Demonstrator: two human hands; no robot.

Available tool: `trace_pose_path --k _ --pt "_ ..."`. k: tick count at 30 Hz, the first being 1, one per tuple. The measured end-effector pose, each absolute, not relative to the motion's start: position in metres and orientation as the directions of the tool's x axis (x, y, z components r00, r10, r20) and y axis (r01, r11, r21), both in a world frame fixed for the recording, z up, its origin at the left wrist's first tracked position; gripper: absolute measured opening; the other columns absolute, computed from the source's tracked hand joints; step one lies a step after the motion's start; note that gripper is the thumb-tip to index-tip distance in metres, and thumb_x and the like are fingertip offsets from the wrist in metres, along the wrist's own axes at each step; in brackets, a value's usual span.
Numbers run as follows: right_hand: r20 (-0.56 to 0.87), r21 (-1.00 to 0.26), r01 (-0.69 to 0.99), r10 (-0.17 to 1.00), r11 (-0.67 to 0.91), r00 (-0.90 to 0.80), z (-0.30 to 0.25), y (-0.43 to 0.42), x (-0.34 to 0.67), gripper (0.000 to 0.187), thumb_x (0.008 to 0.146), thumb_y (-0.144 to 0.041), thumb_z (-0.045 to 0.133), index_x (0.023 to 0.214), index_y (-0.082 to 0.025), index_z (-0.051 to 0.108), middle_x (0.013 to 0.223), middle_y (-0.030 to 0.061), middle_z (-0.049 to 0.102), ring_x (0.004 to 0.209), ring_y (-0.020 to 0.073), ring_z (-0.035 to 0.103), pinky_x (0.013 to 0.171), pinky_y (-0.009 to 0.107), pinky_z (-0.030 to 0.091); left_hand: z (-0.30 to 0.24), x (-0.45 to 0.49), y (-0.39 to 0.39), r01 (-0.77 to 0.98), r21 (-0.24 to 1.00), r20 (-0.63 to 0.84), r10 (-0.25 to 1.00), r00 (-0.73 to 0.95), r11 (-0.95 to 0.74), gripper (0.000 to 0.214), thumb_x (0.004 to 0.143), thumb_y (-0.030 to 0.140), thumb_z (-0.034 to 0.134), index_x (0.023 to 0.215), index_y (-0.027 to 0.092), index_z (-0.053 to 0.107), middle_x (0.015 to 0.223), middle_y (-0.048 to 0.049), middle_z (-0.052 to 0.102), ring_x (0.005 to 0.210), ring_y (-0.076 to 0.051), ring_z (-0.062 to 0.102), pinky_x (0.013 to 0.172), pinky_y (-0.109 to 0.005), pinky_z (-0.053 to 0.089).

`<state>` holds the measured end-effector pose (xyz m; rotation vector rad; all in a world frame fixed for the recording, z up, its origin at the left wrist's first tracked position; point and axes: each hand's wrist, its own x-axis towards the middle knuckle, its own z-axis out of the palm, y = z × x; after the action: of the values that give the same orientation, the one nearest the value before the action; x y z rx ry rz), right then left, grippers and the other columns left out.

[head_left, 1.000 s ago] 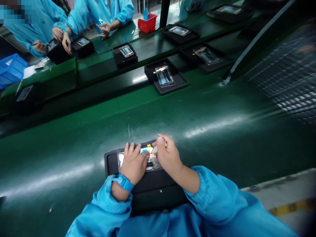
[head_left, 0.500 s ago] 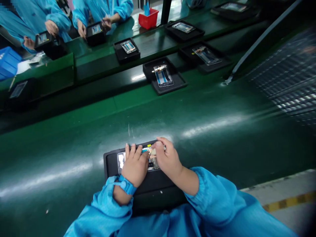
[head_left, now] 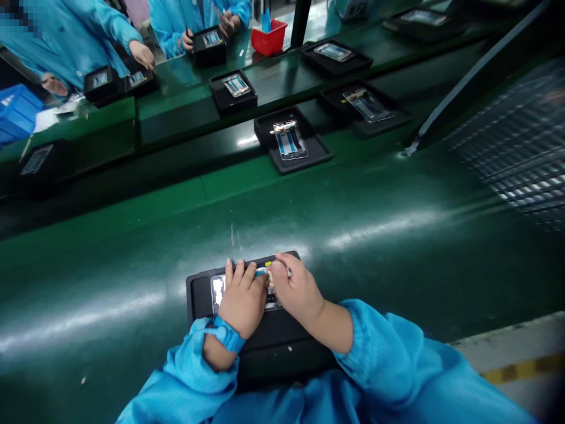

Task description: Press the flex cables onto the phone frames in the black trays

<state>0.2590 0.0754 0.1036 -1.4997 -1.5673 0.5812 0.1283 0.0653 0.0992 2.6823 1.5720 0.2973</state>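
Observation:
A black tray [head_left: 199,294] lies on the green belt right in front of me, with an opened phone frame [head_left: 217,287] set in it. My left hand [head_left: 241,300] rests on the phone, fingers pressed down side by side over its middle. My right hand [head_left: 295,288] is closed in a pinch on a thin tool [head_left: 288,272] whose tip meets the phone's upper part beside my left fingertips. Both hands cover most of the phone. A blue wrist strap [head_left: 225,335] circles my left wrist.
More black trays with phones stand farther along the belt [head_left: 291,140] [head_left: 365,106] [head_left: 233,89] [head_left: 335,56]. Other people in blue coats handle trays at the far left [head_left: 101,82] [head_left: 207,41]. A red bin [head_left: 268,38] and a blue crate [head_left: 15,115] stand at the back.
My hands have drawn slightly closer together over the phone. The people at the far side have shifted their trays to the right along the far counter.

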Motion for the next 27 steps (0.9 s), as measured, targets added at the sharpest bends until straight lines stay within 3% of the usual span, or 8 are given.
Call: trace_pose_path --k 4,9,12,15,17,21,27 --pt "0.346 -0.679 0.668 0.935 0.304 -0.074 0.110 0.076 0.252 0.031 0.086 -0.029 0.031 0.086 -0.018 0.060 0.074 0.0081 0.066 0.069 0.0198 0.061 0.066 0.032 0.049 0.095 0.125 0.064 0.850 0.129 0.142 0.857 0.495 -0.511 0.025 0.077 0.016 0.047 0.098 0.016 0.061 0.108 -0.0105 0.059 0.110 -0.033 0.045 0.097 -0.058 0.027" --pt "0.289 -0.574 0.746 0.936 0.337 -0.200 0.113 0.076 0.240 0.038 0.087 -0.031 0.027 0.073 -0.018 0.061 0.062 0.0085 0.062 0.061 0.0201 0.059 0.062 0.033 0.047 0.091 0.120 0.064 0.839 0.126 0.111 0.848 0.518 -0.529 0.039 0.074 0.013 0.049 0.114 0.015 0.053 0.109 -0.0120 0.058 0.115 -0.033 0.041 0.099 -0.059 0.022" --pt "0.291 -0.710 0.644 0.951 0.285 -0.100 0.108 0.077 0.244 0.036 0.087 -0.035 0.028 0.074 -0.020 0.059 0.067 0.0080 0.063 0.067 0.0200 0.060 0.064 0.032 0.047 0.093 0.121 0.067 0.847 0.113 0.102 0.854 0.510 -0.520 0.029 0.076 0.016 0.048 0.104 0.018 0.059 0.109 -0.0103 0.058 0.111 -0.032 0.045 0.097 -0.058 0.025" --pt "0.106 -0.906 0.424 0.973 0.009 0.206 0.101 0.077 0.253 0.032 0.087 -0.039 0.029 0.081 -0.020 0.054 0.071 0.0049 0.062 0.067 0.0174 0.061 0.063 0.030 0.049 0.097 0.125 0.069 0.866 0.110 0.115 0.871 0.477 -0.489 0.022 0.081 0.021 0.045 0.092 0.020 0.064 0.108 -0.0083 0.059 0.109 -0.030 0.047 0.097 -0.056 0.026" --pt "-0.008 -0.950 0.295 0.953 -0.102 0.303 0.097 0.076 0.257 0.031 0.086 -0.041 0.030 0.085 -0.019 0.053 0.073 0.0045 0.062 0.067 0.0169 0.061 0.061 0.030 0.049 0.099 0.126 0.069 0.877 0.107 0.137 0.881 0.453 -0.468 0.022 0.082 0.023 0.044 0.092 0.021 0.064 0.107 -0.0071 0.059 0.108 -0.029 0.048 0.098 -0.054 0.027" --pt "0.015 -0.961 0.269 0.961 -0.062 0.275 0.092 0.074 0.256 0.032 0.083 -0.043 0.037 0.094 -0.017 0.052 0.082 0.0075 0.063 0.073 0.0185 0.061 0.064 0.033 0.050 0.099 0.126 0.069 0.878 0.119 0.142 0.884 0.446 -0.463 0.021 0.081 0.024 0.046 0.092 0.023 0.064 0.106 -0.0055 0.060 0.106 -0.028 0.049 0.097 -0.053 0.028" --pt "0.122 -0.924 0.381 0.965 0.025 0.231 0.094 0.074 0.254 0.030 0.084 -0.039 0.035 0.095 -0.018 0.053 0.083 0.0084 0.065 0.078 0.0195 0.062 0.069 0.035 0.050 0.100 0.126 0.069 0.883 0.123 0.120 0.890 0.440 -0.453 0.021 0.081 0.023 0.046 0.093 0.022 0.063 0.107 -0.0063 0.060 0.107 -0.028 0.048 0.098 -0.053 0.027"
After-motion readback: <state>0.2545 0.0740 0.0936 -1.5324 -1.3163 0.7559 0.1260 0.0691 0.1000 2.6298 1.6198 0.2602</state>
